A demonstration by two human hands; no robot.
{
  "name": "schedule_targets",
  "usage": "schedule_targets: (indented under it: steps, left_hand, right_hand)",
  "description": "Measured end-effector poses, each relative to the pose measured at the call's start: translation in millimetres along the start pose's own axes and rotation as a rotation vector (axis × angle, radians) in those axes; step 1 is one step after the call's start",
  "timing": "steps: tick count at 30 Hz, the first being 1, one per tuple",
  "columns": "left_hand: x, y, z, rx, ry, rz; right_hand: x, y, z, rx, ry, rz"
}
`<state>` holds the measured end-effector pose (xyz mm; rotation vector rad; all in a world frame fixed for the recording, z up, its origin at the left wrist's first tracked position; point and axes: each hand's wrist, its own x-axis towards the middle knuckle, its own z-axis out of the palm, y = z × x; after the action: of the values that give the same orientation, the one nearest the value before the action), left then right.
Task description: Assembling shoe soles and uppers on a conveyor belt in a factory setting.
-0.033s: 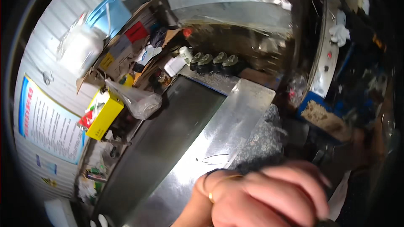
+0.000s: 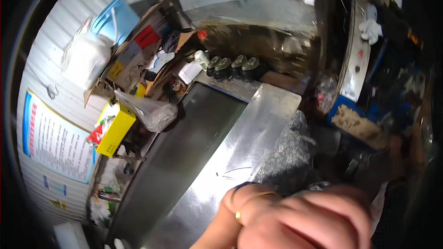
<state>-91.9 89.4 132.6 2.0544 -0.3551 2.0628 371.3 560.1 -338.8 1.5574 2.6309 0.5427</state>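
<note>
In the lower middle, close up, my left hand (image 2: 300,219) reaches in from the bottom edge, its back toward me. Its fingers bend over to the right and are curled. A thin gold band (image 2: 238,216) crosses it near the wrist side. Motion smears the fingertips, and anything inside the curl is hidden. A small dark edge (image 2: 245,185) shows just beyond the hand; its kind is unclear. The hand is in front of a shiny metal plate (image 2: 240,143), beside a dark belt-like strip (image 2: 184,129). I cannot make out my right hand separately.
Left of the strip stand a yellow box (image 2: 116,129) and a clear plastic bag (image 2: 159,115). Several dark-and-grey knobbed parts (image 2: 235,67) line the far end. A speckled grey surface (image 2: 286,150) borders the plate, and a blue-edged tray (image 2: 357,127) lies to the right.
My left hand has shifted a little to the right, its fingers still curled. The background has moved only slightly in the view.
</note>
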Motion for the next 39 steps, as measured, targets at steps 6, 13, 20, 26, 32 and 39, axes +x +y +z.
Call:
schedule_targets:
  steps: [6,13,20,26,32,39]
  left_hand:
    - [-12.1,-77.6,84.7,-0.32,0.672,-0.06]
    - [-28.2,-70.1,63.0,-0.188,0.799,-0.104]
    - [-45.0,-93.1,47.2,-0.342,0.859,-0.154]
    - [-56.0,-91.2,44.8,-0.459,0.94,-0.242]
    - [-69.1,-102.3,13.5,-0.417,0.666,0.04]
    - [-52.5,-59.6,29.3,-0.501,1.03,-0.278]
  right_hand:
    - [-4.6,-32.0,1.5,0.0,-0.139,-0.068]
    - [-28.3,-14.0,-16.7,-0.079,-0.246,0.077]
    - [-63.3,-28.7,-42.7,0.168,-0.034,0.059]
    - [-24.6,-96.0,-151.4,0.469,-0.215,0.416]
    - [-23.1,-97.1,-166.3,0.532,-0.269,0.585]
    - [-24.5,-83.7,-151.4,0.427,-0.223,0.432]
